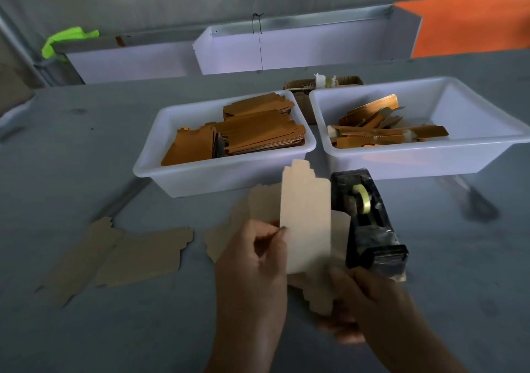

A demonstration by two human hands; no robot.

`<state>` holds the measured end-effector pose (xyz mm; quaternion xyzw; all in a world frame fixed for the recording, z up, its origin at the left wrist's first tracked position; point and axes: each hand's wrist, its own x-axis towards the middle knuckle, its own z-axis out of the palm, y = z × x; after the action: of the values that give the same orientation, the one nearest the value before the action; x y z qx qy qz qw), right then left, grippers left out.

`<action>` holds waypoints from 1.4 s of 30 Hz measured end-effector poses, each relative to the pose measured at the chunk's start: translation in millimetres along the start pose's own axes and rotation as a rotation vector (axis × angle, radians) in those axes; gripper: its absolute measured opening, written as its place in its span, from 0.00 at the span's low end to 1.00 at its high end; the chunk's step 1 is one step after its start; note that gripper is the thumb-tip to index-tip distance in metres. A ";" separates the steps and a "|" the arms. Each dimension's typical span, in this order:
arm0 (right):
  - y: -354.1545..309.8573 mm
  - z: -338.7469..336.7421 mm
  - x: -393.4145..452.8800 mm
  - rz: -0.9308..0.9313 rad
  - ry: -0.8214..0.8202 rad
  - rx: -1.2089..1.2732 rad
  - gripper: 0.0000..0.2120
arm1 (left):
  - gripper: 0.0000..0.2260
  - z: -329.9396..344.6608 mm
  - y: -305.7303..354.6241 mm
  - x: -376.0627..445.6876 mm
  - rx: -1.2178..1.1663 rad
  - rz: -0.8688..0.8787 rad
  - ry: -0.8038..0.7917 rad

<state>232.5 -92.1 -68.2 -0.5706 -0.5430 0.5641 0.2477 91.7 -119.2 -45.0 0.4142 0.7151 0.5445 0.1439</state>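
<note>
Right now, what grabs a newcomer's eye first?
A pale cardboard blank stands at centre front, gripped by the left hand and the right hand. A black tape dispenser sits just right of it; behind, the left tub and right tub, both white, hold brown card pieces.

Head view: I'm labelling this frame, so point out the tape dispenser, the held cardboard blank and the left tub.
tape dispenser (pixel 372 229), head view, black body.
cardboard blank (pixel 306 220), head view, flat middle panel.
left tub (pixel 218 178), head view, front wall.
</note>
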 end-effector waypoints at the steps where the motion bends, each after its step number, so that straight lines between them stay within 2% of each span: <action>1: 1.2 -4.9 -4.5 -0.048 -0.008 -0.134 0.09 | 0.08 -3.1 1.0 0.8 -0.125 -0.122 -0.066; 3: -1.4 -15.6 -16.1 -0.199 0.039 -0.398 0.09 | 0.06 -9.1 2.7 0.5 -0.250 -0.226 -0.164; 4: -4.0 -19.2 -22.3 -0.271 0.097 -0.396 0.09 | 0.06 -10.3 2.6 -0.2 -0.282 -0.242 -0.191; 6: -6.5 -24.7 -30.4 -0.380 0.217 -0.238 0.07 | 0.06 -10.0 1.6 -1.9 -0.339 -0.242 -0.229; 7: -9.4 -25.6 -31.2 -0.385 0.222 -0.124 0.14 | 0.06 -9.7 2.3 -2.8 -0.365 -0.247 -0.253; 9: -11.0 -22.4 -25.7 -0.261 0.086 0.152 0.28 | 0.05 -8.9 5.2 -4.2 -0.421 -0.294 -0.318; 10: -10.5 -19.4 -21.5 -0.182 0.005 0.253 0.32 | 0.05 -8.6 6.6 -4.7 -0.472 -0.336 -0.350; 13: -11.7 -15.3 -14.4 -0.137 -0.093 0.392 0.23 | 0.03 -8.5 9.7 -5.5 -0.506 -0.391 -0.395; 16: -13.4 -16.0 -13.5 -0.119 -0.140 0.492 0.25 | 0.04 -13.3 7.5 -1.5 -0.526 -0.419 -0.375; 18: -15.2 -17.9 -12.5 -0.066 -0.188 0.619 0.14 | 0.04 -17.3 4.8 0.7 -0.583 -0.456 -0.450; 20: -16.7 -17.7 -12.5 -0.053 -0.215 0.648 0.05 | 0.10 -18.0 7.5 -0.8 -0.588 -0.447 -0.568; 23: -13.9 -13.5 -12.5 -0.032 -0.241 0.626 0.05 | 0.15 -13.0 12.1 -6.4 -0.508 -0.403 -0.553; 26: -13.5 -11.2 -12.8 -0.024 -0.236 0.564 0.07 | 0.11 -8.4 14.3 -9.4 -0.413 -0.378 -0.484; 30: -12.7 -11.4 -14.8 -0.071 -0.141 0.480 0.06 | 0.08 -5.6 13.6 -9.8 -0.347 -0.375 -0.439; 32: -15.1 -9.7 -17.8 -0.146 -0.029 0.377 0.06 | 0.06 -3.6 13.4 -10.5 -0.333 -0.384 -0.430; 36: -12.5 -2.9 -25.9 -0.417 0.326 -0.175 0.15 | 0.05 0.7 13.5 -13.1 -0.331 -0.410 -0.413; 39: -10.0 4.0 -30.1 -0.580 0.363 -0.300 0.27 | 0.06 4.2 12.0 -16.0 -0.325 -0.406 -0.391; 42: -10.4 8.0 -32.7 -0.682 0.319 -0.260 0.26 | 0.07 6.1 13.3 -18.8 -0.324 -0.370 -0.392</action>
<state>229.0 -121.2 -48.6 -0.4645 -0.7230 0.2804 0.4276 113.0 -128.4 -39.9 0.3460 0.6409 0.5257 0.4396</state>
